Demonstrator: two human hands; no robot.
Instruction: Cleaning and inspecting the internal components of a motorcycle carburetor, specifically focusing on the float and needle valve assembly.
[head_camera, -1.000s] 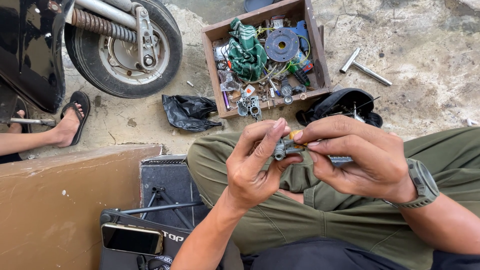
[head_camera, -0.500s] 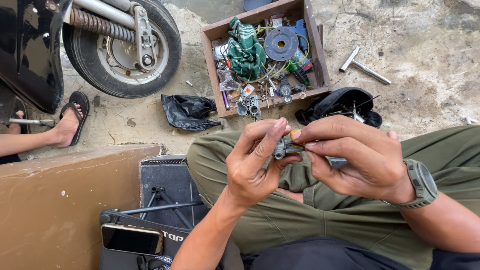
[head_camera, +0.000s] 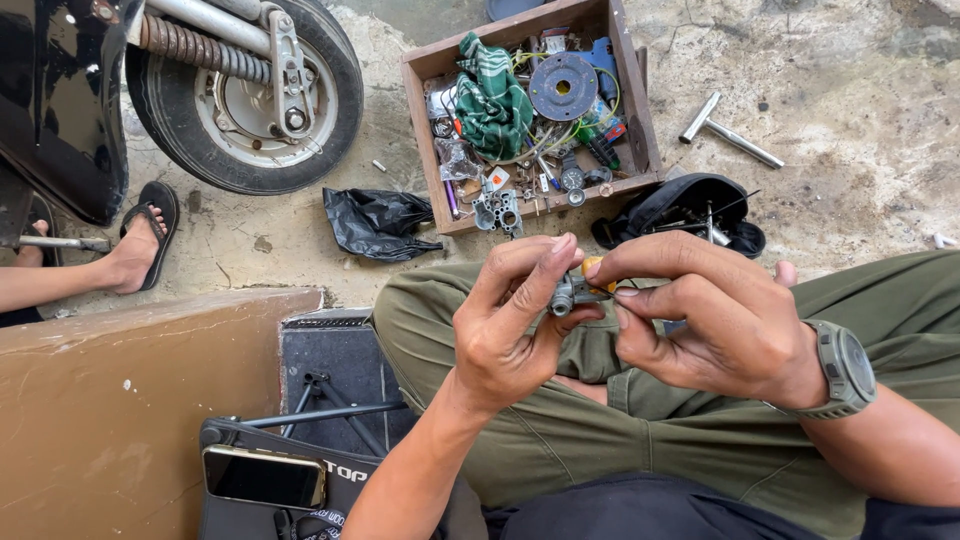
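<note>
My left hand (head_camera: 505, 325) and my right hand (head_camera: 715, 325) meet over my lap, both pinching a small grey metal part (head_camera: 568, 292) with an orange tip. The left fingers wrap it from the left, while the right thumb and forefinger grip its right end. A grey watch (head_camera: 840, 368) sits on my right wrist. I sit with olive trousers (head_camera: 620, 440) under the hands.
A wooden box (head_camera: 422, 120) of tools, a green rag and a round disc lies ahead. A motorcycle wheel (head_camera: 250, 95) stands top left, a T-shaped wrench (head_camera: 725, 130) top right. Another person's sandalled foot (head_camera: 135, 245) rests at left. A phone (head_camera: 262, 476) lies on a black case.
Both hands stay together on the small part, with only slight finger shifts. Nothing else has moved.
</note>
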